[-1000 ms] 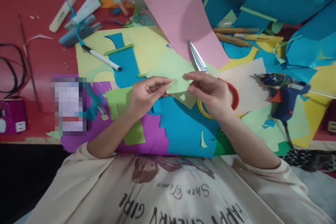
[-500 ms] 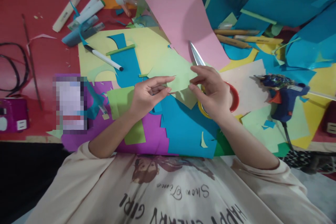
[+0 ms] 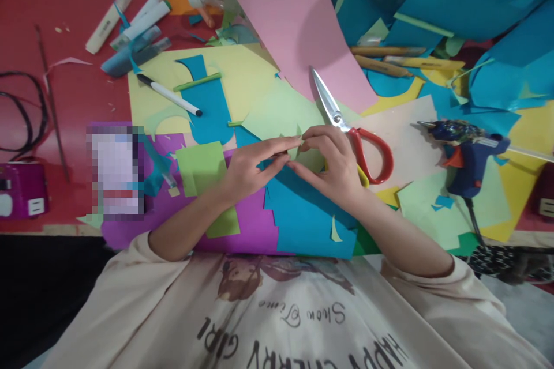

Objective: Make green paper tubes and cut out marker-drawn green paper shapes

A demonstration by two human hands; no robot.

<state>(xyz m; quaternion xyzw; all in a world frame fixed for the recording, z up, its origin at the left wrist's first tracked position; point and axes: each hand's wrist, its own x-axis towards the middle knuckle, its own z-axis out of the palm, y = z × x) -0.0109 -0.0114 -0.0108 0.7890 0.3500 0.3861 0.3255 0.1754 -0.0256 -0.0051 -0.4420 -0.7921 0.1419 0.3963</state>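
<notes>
A small piece of light green paper (image 3: 295, 151) shows between my fingertips, mostly covered by them. My left hand (image 3: 255, 167) pinches it from the left, thumb below and fingers above. From the right, my right hand (image 3: 331, 164) grips the same piece with curled fingers and thumb, the fingertips of both hands almost meeting. Beneath them lie a larger pale green sheet (image 3: 277, 106) and a blue sheet (image 3: 311, 213). Just beyond my right hand rest scissors (image 3: 375, 155) with red and yellow handles, their blades pointing away from me.
A blue glue gun (image 3: 467, 167) lies at the right, its cord running toward the table edge. Pencils (image 3: 389, 63), a pink sheet (image 3: 303, 23), a white pen (image 3: 171, 95) and several markers (image 3: 142, 20) surround the work area. At the left are a phone (image 3: 116, 170) and a black cable (image 3: 43, 109).
My right hand has moved left and closed in toward my left hand, uncovering the scissors. The pale green paper stretched between the hands now shows only as a small bit at the fingertips.
</notes>
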